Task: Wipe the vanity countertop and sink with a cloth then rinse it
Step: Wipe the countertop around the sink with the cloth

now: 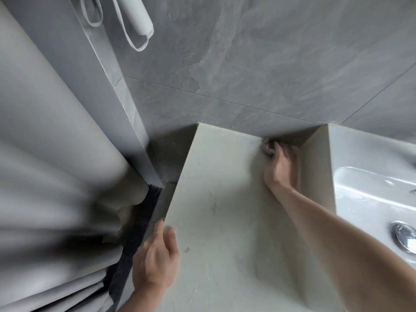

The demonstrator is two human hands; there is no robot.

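The beige vanity countertop [220, 199] fills the middle of the head view, with smudges on its surface. My right hand [281, 167] reaches to its far edge by the tiled wall and grips a small grey cloth [266, 147], mostly hidden under my fingers. My left hand [155, 255] rests on the countertop's left edge, fingers relaxed, holding nothing. The white sink [369, 194] lies to the right, with its chrome drain [404, 236] near the frame edge.
A grey shower curtain [56, 176] hangs in folds at the left, close to the countertop's left side. Grey wall tiles [258, 64] rise behind. A white handheld device with a looped cord [137, 16] hangs on the wall at top.
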